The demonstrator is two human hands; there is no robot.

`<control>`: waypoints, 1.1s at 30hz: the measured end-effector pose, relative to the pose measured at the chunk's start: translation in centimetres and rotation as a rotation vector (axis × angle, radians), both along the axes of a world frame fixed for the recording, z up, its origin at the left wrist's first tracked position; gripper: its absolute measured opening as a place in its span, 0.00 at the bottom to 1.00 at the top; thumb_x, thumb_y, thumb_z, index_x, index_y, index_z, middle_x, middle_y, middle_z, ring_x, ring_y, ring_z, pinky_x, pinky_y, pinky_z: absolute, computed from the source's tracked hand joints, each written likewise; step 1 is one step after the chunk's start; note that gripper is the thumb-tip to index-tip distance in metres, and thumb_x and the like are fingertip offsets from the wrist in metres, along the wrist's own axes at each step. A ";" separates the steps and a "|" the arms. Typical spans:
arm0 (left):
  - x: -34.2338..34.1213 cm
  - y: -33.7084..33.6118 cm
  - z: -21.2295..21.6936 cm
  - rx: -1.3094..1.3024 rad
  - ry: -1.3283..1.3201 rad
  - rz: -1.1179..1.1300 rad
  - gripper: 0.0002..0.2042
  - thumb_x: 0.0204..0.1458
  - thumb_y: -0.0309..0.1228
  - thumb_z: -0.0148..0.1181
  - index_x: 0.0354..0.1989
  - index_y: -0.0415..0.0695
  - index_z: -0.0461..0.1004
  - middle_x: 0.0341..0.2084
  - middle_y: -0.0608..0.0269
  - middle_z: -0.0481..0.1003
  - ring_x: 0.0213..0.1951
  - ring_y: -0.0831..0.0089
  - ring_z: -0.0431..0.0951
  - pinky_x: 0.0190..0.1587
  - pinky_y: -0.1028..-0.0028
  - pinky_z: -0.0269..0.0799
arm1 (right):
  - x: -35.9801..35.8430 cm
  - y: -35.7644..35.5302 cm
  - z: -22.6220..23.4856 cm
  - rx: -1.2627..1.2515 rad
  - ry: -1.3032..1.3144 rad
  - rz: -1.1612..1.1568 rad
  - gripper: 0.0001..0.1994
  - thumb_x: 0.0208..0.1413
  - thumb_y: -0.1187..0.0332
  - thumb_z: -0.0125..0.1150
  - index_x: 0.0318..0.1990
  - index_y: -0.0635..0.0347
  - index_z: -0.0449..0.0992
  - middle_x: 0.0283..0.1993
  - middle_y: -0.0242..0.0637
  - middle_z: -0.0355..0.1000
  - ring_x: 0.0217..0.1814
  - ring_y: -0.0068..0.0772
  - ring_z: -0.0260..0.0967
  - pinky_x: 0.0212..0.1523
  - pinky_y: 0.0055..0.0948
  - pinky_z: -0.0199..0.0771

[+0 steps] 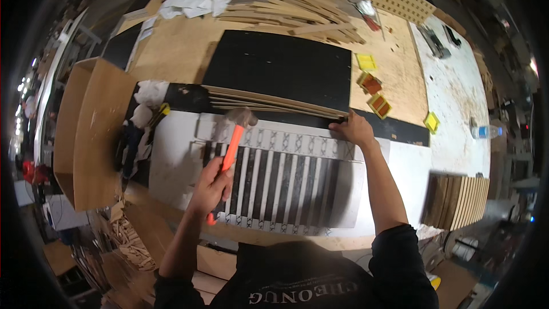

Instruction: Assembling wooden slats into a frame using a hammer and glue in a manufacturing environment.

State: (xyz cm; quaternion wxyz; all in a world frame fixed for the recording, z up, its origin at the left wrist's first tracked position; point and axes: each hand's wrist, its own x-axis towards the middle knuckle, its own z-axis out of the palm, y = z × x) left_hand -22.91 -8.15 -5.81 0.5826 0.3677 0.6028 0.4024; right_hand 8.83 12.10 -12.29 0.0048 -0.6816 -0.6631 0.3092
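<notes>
**Hammer (231, 150) in one hand, other hand parked by the board stack (278, 70)**

So this is my bench right now. My left hand (210, 190) has its fingers wrapped around the orange handle, left of centre in the frame, with the metal head pointing up and looking pretty blurry. My right hand (357, 130) is right of centre, at the lower right corner of that black-topped stack. Those fingers are curled in, but honestly I can't tell whether they're pinching anything.

The stack sits upper centre, thin board edges showing along its near side. Just below it, mid-frame, is the slatted piece (275, 183): pale bars over black, little looped shapes along its top and bottom edges.

Around that: loose wood strips (291, 14) piled top centre, a white cloth (197, 0) upper left, a tall brown box (103, 131) at left. Over on the right there's a water bottle (487, 131), with a bundle of wooden pieces (457, 200) below it.
</notes>
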 end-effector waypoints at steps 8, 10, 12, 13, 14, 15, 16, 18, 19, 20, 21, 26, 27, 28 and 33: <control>6.4 5.6 3.9 0.095 0.515 -0.523 0.14 0.56 0.31 0.48 0.50 0.41 0.64 0.17 0.59 0.69 0.20 0.68 0.73 0.26 0.70 0.68 | 4.9 -5.8 -1.7 0.478 0.106 0.105 0.16 0.54 0.54 0.51 0.41 0.54 0.76 0.44 0.39 0.70 0.53 0.44 0.63 0.62 0.51 0.45; 8.8 8.5 4.2 0.154 0.597 -0.662 0.15 0.57 0.30 0.45 0.52 0.41 0.63 0.17 0.61 0.70 0.21 0.72 0.73 0.28 0.72 0.68 | 4.8 -6.7 -1.6 0.634 0.180 0.084 0.14 0.53 0.54 0.52 0.41 0.51 0.75 0.49 0.37 0.69 0.56 0.44 0.61 0.62 0.54 0.45; 10.9 10.9 3.9 0.311 0.823 -0.791 0.15 0.57 0.30 0.44 0.53 0.42 0.62 0.18 0.59 0.71 0.22 0.64 0.74 0.30 0.67 0.69 | 5.4 -7.5 -2.2 0.636 0.234 0.085 0.13 0.53 0.56 0.53 0.41 0.51 0.75 0.50 0.36 0.69 0.58 0.43 0.60 0.62 0.54 0.45; 12.3 12.3 4.1 0.334 0.828 -0.834 0.15 0.56 0.30 0.44 0.52 0.43 0.62 0.17 0.58 0.71 0.22 0.62 0.74 0.30 0.66 0.69 | 5.9 -7.9 -2.6 0.644 0.285 0.096 0.12 0.52 0.58 0.54 0.40 0.51 0.75 0.51 0.35 0.69 0.60 0.43 0.59 0.62 0.54 0.44; 13.4 13.3 4.5 0.355 0.839 -0.867 0.15 0.56 0.29 0.45 0.52 0.43 0.62 0.17 0.57 0.71 0.22 0.61 0.74 0.30 0.65 0.69 | 6.2 -8.2 -2.8 0.641 0.289 0.080 0.12 0.52 0.58 0.54 0.40 0.51 0.75 0.51 0.35 0.69 0.60 0.43 0.59 0.62 0.54 0.44; 14.1 14.3 4.5 0.343 0.882 -0.915 0.15 0.55 0.29 0.45 0.52 0.43 0.61 0.17 0.57 0.71 0.23 0.60 0.75 0.30 0.64 0.69 | 6.4 -8.6 -2.9 0.665 0.297 0.071 0.12 0.51 0.59 0.55 0.40 0.51 0.75 0.51 0.35 0.69 0.61 0.42 0.58 0.62 0.54 0.46; 14.9 15.3 4.2 0.331 0.918 -0.968 0.15 0.55 0.29 0.46 0.52 0.44 0.61 0.17 0.57 0.71 0.23 0.59 0.75 0.30 0.62 0.69 | 6.7 -9.1 -3.2 0.685 0.299 0.058 0.11 0.51 0.60 0.55 0.39 0.51 0.75 0.51 0.35 0.69 0.62 0.41 0.57 0.62 0.54 0.47; 15.4 16.7 4.1 0.325 0.941 -1.007 0.15 0.53 0.28 0.47 0.50 0.44 0.62 0.20 0.53 0.73 0.26 0.57 0.76 0.33 0.61 0.69 | 6.7 -9.2 -2.8 0.694 0.296 0.078 0.12 0.50 0.60 0.56 0.40 0.52 0.74 0.51 0.36 0.68 0.63 0.40 0.56 0.61 0.53 0.49; 15.8 17.4 4.1 0.346 1.010 -1.056 0.14 0.53 0.28 0.48 0.49 0.43 0.63 0.23 0.51 0.73 0.29 0.56 0.76 0.35 0.61 0.69 | 7.0 -9.2 -2.8 0.700 0.321 0.051 0.13 0.49 0.60 0.56 0.42 0.53 0.74 0.51 0.36 0.68 0.62 0.40 0.57 0.61 0.53 0.49; 16.5 18.1 4.3 0.369 1.084 -1.101 0.14 0.52 0.28 0.48 0.48 0.43 0.64 0.25 0.49 0.74 0.32 0.55 0.76 0.36 0.60 0.69 | 7.1 -9.0 -3.0 0.708 0.350 0.025 0.15 0.48 0.60 0.56 0.43 0.54 0.73 0.51 0.37 0.68 0.62 0.40 0.57 0.61 0.53 0.49; 17.2 18.9 4.8 0.237 1.147 -1.111 0.13 0.52 0.29 0.48 0.47 0.42 0.65 0.28 0.47 0.74 0.34 0.53 0.75 0.38 0.60 0.68 | 7.2 -8.6 -3.1 0.735 0.337 0.012 0.16 0.47 0.60 0.56 0.44 0.55 0.72 0.52 0.37 0.67 0.60 0.41 0.59 0.60 0.52 0.50; 21.4 20.7 7.4 0.113 1.331 -1.154 0.11 0.54 0.30 0.45 0.45 0.45 0.66 0.31 0.47 0.74 0.37 0.51 0.74 0.39 0.58 0.66 | 9.4 -7.2 -4.0 0.805 -0.032 -0.169 0.13 0.47 0.62 0.54 0.40 0.55 0.73 0.45 0.36 0.69 0.54 0.43 0.62 0.58 0.44 0.56; 22.0 21.1 7.2 0.150 1.263 -1.106 0.10 0.55 0.30 0.45 0.45 0.47 0.66 0.30 0.47 0.74 0.36 0.51 0.74 0.38 0.59 0.65 | 9.7 -7.1 -4.4 0.819 0.051 -0.178 0.13 0.47 0.63 0.54 0.39 0.55 0.73 0.43 0.36 0.70 0.52 0.42 0.62 0.56 0.41 0.58; 22.1 21.7 6.7 0.214 1.280 -1.087 0.11 0.55 0.30 0.46 0.46 0.48 0.66 0.29 0.47 0.73 0.36 0.50 0.73 0.39 0.58 0.65 | 9.5 -7.0 -4.7 0.836 0.147 -0.177 0.12 0.47 0.63 0.54 0.38 0.56 0.74 0.41 0.35 0.70 0.51 0.41 0.63 0.53 0.39 0.60; 24.4 24.8 6.6 -0.006 1.327 -1.210 0.15 0.54 0.31 0.50 0.50 0.49 0.68 0.22 0.59 0.72 0.14 0.72 0.71 0.19 0.72 0.69 | 9.0 -6.8 -4.5 0.845 0.179 -0.206 0.09 0.48 0.65 0.52 0.35 0.55 0.75 0.39 0.33 0.71 0.49 0.38 0.64 0.49 0.37 0.62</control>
